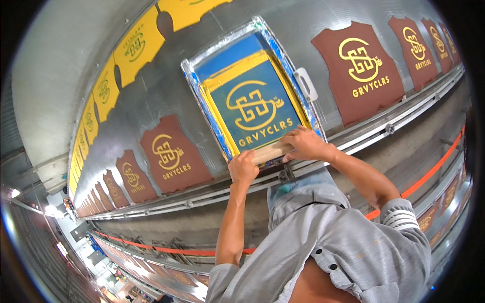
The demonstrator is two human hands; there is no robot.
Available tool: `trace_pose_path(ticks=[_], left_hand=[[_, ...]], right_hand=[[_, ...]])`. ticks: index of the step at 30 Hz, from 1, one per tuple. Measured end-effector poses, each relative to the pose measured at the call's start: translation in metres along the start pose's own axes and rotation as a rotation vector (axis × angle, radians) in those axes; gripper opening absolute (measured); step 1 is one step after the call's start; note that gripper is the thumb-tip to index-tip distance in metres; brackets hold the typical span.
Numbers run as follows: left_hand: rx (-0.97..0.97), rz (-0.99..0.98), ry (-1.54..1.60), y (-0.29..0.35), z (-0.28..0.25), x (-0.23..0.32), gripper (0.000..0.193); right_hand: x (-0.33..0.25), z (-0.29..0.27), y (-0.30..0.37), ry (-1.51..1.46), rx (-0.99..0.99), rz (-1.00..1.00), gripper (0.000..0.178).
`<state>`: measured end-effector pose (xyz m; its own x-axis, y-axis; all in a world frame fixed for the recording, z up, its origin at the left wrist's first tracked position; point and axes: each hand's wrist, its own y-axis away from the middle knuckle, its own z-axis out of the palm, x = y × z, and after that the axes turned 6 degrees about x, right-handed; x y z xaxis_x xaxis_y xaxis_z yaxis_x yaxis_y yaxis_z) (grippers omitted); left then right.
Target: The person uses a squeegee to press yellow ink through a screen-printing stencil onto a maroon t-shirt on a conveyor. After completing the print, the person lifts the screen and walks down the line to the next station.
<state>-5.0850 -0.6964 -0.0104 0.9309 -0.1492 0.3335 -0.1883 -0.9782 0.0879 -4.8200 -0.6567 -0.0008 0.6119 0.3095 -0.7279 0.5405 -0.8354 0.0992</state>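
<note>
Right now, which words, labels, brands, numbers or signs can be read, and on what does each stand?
I leave the wording itself uncopied.
Framed screen: one yellow line under a yellow emblem, readable.
Nearest maroon panels, either side of it: same emblem and line in yellow, readable.
Farthest maroon panels: too small.
Yellow panels: green print, too small to read surely.

We see a rectangular screen frame (222, 44), its silver-and-blue rim smeared with ink, lying slightly askew on the grey table (298, 30), with a white handle (305, 85) at its right side. Its blue mesh (255, 107) carries a yellow emblem above lettering, and we find yellow ink (237, 73) along its upper edge. Our pale wooden squeegee (273, 153) spans the frame's near end crosswise.
</note>
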Motion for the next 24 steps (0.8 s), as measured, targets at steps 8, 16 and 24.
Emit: trace_pose_path(ticks=[8,16,24], left_hand=[[0.012,0.006,-0.050,-0.015,0.016,0.030,0.034],[0.072,-0.030,0.162,0.009,-0.006,0.002,0.038],[-0.023,-0.202,0.035,0.094,-0.065,-0.248,0.044]], right_hand=[[0.100,-0.046,-0.099,-0.094,0.737,0.647,0.042],[0.043,-0.056,-0.122,-0.185,0.873,0.592,0.032],[-0.107,0.149,-0.231,-0.628,0.878,0.492,0.029]])
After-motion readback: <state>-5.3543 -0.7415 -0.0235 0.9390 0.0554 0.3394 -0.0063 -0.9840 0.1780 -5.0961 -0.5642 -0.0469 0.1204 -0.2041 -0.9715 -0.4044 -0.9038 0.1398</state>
